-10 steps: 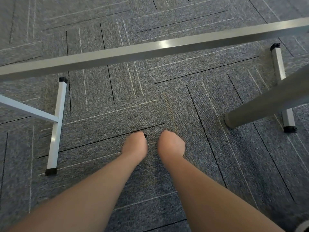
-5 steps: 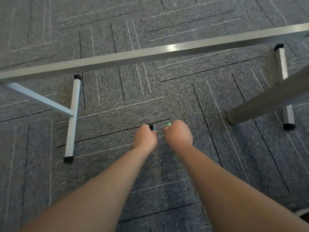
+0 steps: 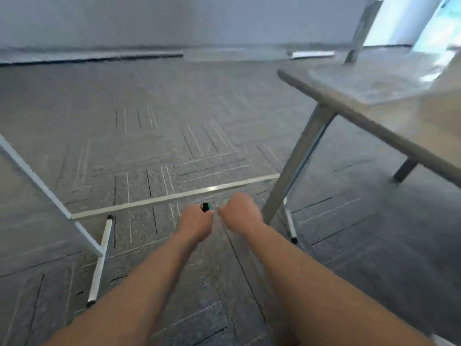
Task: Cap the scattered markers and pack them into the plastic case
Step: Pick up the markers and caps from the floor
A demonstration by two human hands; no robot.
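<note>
Both fists are held close together over the grey carpet in the head view. My left hand (image 3: 195, 222) grips a marker (image 3: 206, 207), of which only a black end with a teal tip shows above the fingers. My right hand (image 3: 240, 211) is curled tight just to its right, and a small pale green bit peeks out at its knuckles; what it holds is mostly hidden. The plastic case is not in view. The picture is blurred by motion.
A wooden table (image 3: 389, 126) with grey legs (image 3: 296, 166) rises at the right. A metal frame with a long rail (image 3: 172, 196) and white feet (image 3: 99, 260) stands on the carpet at the left and centre. A wall runs along the back.
The view has tilted up from the floor, bringing the table top and far wall into sight. My hands stayed together; the marker's teal tip came out between them.
</note>
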